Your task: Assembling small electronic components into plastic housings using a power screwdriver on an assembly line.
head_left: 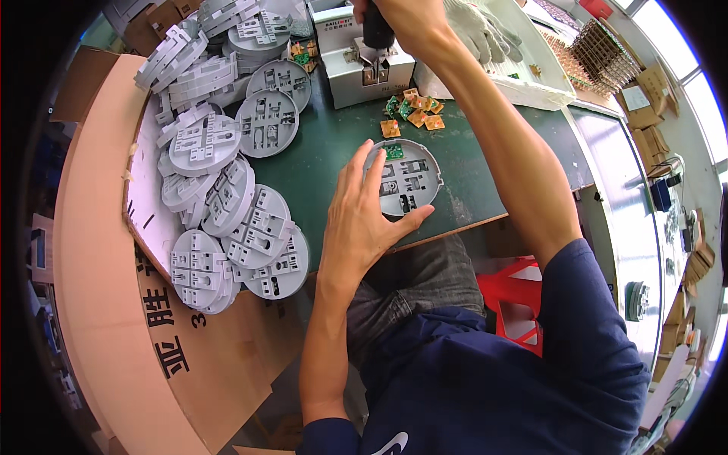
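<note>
On the green tabletop lies a round grey plastic housing [413, 196], molded with small compartments. My left hand [355, 224] grips its left side, with fingertips at the upper rim and the thumb at the lower rim. A small green circuit board [393, 152] sits inside the housing near the top, beside my fingertips. Up at the top of the view, my right hand [413, 21] is wrapped round a black power screwdriver [377, 30]. Its tip points down at the front slot of a pale box-shaped screw feeder [349, 85]; the tip itself is hard to make out.
Many grey housings [205, 144] are heaped at the left, beside a cardboard box [98, 227]. Small orange and green circuit boards [417, 110] lie in front of the feeder. At the back right, a white tray [542, 87] holds work gloves [478, 34]. A red stool [519, 299] stands below the table.
</note>
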A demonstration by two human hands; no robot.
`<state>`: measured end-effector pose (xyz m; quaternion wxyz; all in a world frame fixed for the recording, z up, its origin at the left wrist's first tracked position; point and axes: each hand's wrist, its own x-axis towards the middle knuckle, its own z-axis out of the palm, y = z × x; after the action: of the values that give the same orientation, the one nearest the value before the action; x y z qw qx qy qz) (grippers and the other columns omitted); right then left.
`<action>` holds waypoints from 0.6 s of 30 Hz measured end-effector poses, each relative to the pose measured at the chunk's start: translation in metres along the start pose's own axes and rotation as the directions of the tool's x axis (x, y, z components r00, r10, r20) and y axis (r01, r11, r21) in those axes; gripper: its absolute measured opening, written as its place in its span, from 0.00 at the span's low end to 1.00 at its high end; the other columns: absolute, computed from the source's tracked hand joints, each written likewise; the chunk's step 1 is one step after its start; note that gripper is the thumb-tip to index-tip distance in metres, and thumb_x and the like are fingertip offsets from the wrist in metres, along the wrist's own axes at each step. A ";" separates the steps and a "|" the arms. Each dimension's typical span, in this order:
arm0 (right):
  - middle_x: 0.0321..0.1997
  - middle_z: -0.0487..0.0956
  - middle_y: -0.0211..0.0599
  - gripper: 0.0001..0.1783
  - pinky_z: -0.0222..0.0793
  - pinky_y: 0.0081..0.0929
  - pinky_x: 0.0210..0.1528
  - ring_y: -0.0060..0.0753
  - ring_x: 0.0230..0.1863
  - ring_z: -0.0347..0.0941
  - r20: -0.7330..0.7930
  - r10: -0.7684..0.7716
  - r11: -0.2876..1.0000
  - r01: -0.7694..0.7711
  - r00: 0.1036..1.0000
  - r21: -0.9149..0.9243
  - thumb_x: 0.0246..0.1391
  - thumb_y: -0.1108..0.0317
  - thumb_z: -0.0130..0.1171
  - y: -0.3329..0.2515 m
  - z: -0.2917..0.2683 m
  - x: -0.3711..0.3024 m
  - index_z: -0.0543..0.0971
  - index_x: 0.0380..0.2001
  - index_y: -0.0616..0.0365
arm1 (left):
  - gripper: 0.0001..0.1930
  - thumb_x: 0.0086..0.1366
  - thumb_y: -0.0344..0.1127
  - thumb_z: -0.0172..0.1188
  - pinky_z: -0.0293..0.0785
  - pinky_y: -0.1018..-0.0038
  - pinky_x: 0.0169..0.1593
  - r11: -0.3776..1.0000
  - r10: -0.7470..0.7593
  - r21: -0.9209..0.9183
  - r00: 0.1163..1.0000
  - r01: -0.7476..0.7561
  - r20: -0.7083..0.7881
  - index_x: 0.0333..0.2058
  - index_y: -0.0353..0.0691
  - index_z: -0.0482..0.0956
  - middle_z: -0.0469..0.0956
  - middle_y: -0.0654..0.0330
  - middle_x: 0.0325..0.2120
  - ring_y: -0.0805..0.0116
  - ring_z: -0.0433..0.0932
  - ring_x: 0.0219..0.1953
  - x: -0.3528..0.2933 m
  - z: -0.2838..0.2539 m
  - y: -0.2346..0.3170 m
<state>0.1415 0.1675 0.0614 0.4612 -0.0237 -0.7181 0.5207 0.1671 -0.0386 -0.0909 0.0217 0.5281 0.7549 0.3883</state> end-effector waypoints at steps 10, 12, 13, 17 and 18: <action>0.20 0.74 0.28 0.32 0.67 0.22 0.22 0.19 0.18 0.69 0.119 0.114 0.981 -0.131 0.986 0.144 0.65 0.63 0.62 -0.024 -0.017 -0.081 0.65 0.65 0.66 | 0.47 0.54 0.57 0.76 0.67 0.56 0.68 1.000 -0.024 -0.001 1.000 0.024 0.008 0.63 0.30 0.70 0.64 0.47 0.68 0.46 0.66 0.68 0.001 -0.003 0.003; 0.20 0.74 0.28 0.26 0.67 0.22 0.22 0.19 0.18 0.70 0.136 0.164 0.985 -0.171 0.977 0.036 0.64 0.63 0.62 -0.016 -0.023 -0.083 0.69 0.59 0.66 | 0.47 0.54 0.58 0.76 0.67 0.56 0.68 1.000 -0.022 0.002 1.000 0.022 0.012 0.63 0.30 0.70 0.64 0.47 0.68 0.46 0.66 0.68 0.001 -0.002 0.004; 0.20 0.74 0.28 0.26 0.67 0.22 0.22 0.19 0.18 0.70 0.134 0.165 0.985 -0.171 0.977 0.036 0.64 0.63 0.62 -0.013 -0.025 -0.085 0.69 0.59 0.66 | 0.47 0.54 0.58 0.76 0.67 0.55 0.68 1.000 -0.021 0.005 1.000 0.021 0.012 0.63 0.31 0.70 0.64 0.47 0.68 0.46 0.66 0.68 0.002 -0.002 0.005; 0.20 0.74 0.28 0.18 0.67 0.22 0.22 0.19 0.19 0.70 0.084 0.144 0.980 -0.154 0.986 0.128 0.64 0.63 0.64 -0.020 -0.016 -0.086 0.72 0.48 0.64 | 0.47 0.54 0.58 0.76 0.67 0.55 0.68 1.000 -0.023 0.017 1.000 0.023 0.013 0.64 0.31 0.70 0.64 0.46 0.68 0.46 0.66 0.68 0.001 -0.001 0.005; 0.20 0.74 0.28 0.16 0.67 0.22 0.22 0.19 0.19 0.70 0.073 0.140 0.974 -0.151 0.987 0.169 0.64 0.63 0.64 -0.024 -0.013 -0.085 0.72 0.45 0.63 | 0.47 0.54 0.58 0.76 0.67 0.55 0.68 1.000 -0.021 0.015 1.000 0.021 0.009 0.64 0.31 0.70 0.64 0.46 0.68 0.46 0.66 0.67 0.000 -0.001 0.004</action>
<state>0.2104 0.1224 0.0260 0.4003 -0.0200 -0.6797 0.6143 0.1699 -0.0385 -0.0872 0.0253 0.5220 0.7633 0.3798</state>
